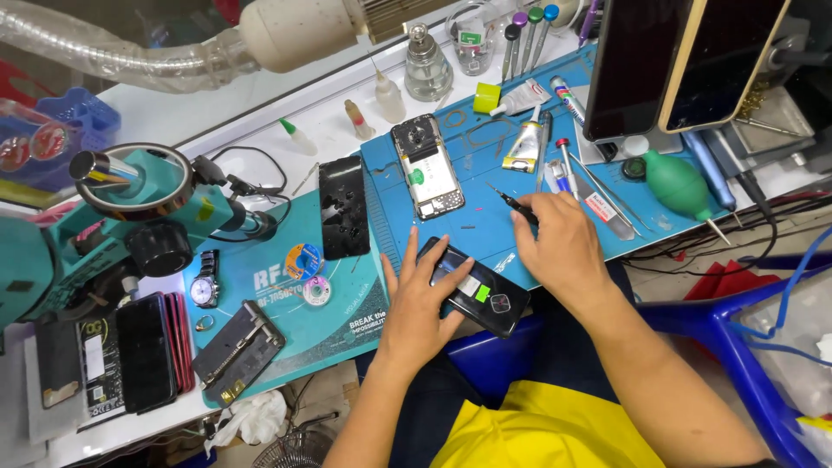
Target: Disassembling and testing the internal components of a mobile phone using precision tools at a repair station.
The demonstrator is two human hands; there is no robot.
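My left hand (422,299) rests flat on a dark phone back cover (482,295) lying at the near edge of the blue work mat (485,230), fingers spread. My right hand (555,243) grips thin black tweezers (513,201) whose tip points up-left over the mat. An opened phone frame with exposed circuit board (426,166) lies further back on the mat. A detached black screen (343,208) lies to its left.
A teal microscope (113,225) stands at left beside a wristwatch (204,286) and stacked phones (143,351). Glue tubes (525,143), screwdrivers (565,165), a green air blower (678,184), bottles (428,65) and two upright phones (685,61) crowd the back. A blue stool (737,338) sits at right.
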